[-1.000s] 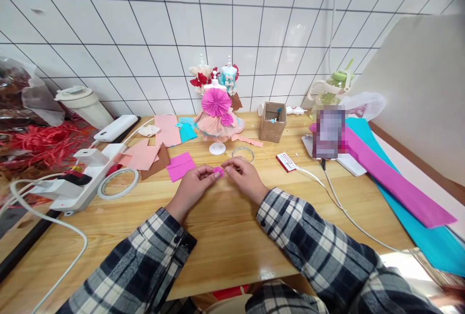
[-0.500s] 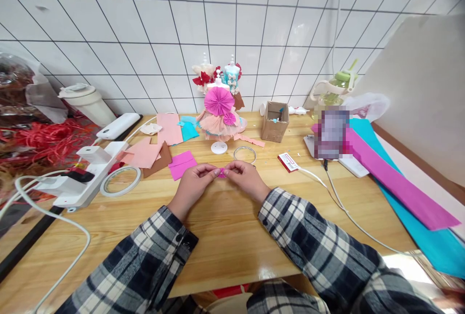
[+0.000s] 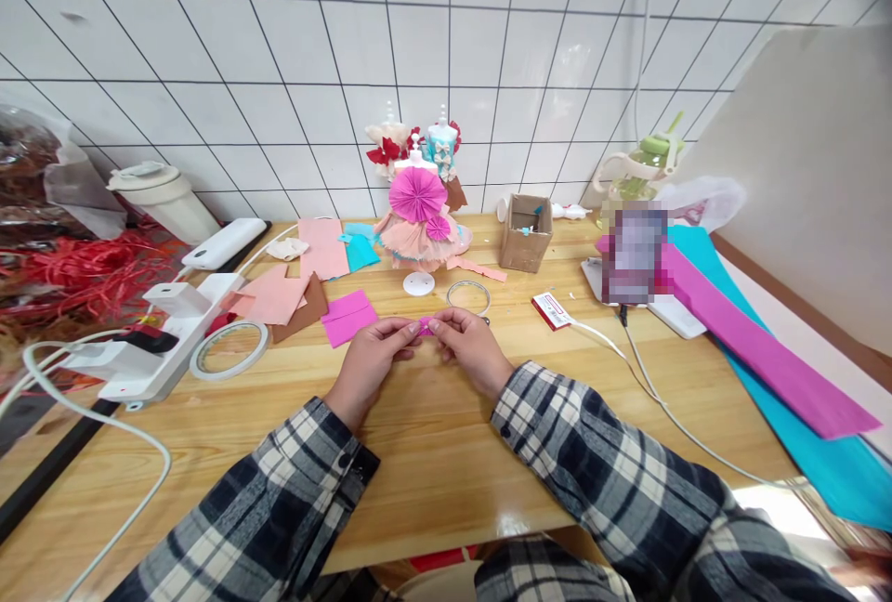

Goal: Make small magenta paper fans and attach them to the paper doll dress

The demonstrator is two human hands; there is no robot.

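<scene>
Change: both hands have drawn closer together since a second ago, hiding more of the paper.
Left hand (image 3: 369,359): fingertips pinching the pink paper piece (image 3: 423,327).
Right hand (image 3: 472,345): fingertips pinching its other side.
Paper: just above the wooden table (image 3: 432,453), near the tape ring (image 3: 468,296).

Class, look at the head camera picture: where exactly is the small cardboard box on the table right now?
The small cardboard box stands at the back of the wooden table, near the tiled wall, just right of the pink paper dress model.
</scene>
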